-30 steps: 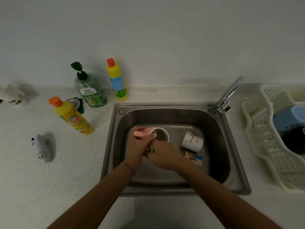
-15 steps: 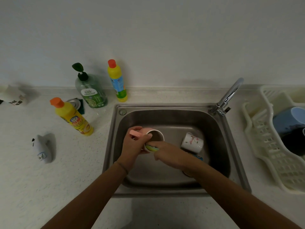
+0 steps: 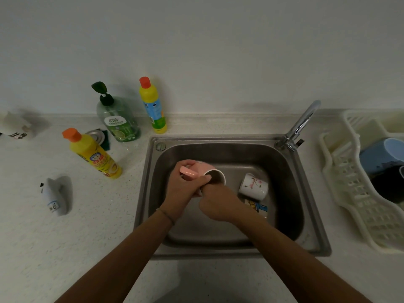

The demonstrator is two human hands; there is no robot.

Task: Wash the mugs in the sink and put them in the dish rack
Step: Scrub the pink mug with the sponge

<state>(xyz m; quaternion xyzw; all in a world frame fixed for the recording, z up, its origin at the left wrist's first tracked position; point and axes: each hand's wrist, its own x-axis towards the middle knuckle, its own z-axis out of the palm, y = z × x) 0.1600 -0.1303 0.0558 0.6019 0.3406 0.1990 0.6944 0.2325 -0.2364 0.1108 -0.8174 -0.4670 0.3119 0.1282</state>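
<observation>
Scrubbing goes on: the left hand grasps the pink mug, now tipped further rightward, while the right hand, clenched, has pulled the sponge from view.

Two bare forearms come up from the bottom of the frame, no sleeves showing on either. A thin dark band circles the wrist of the left hand. The right hand wears nothing: no ring, no watch.
</observation>
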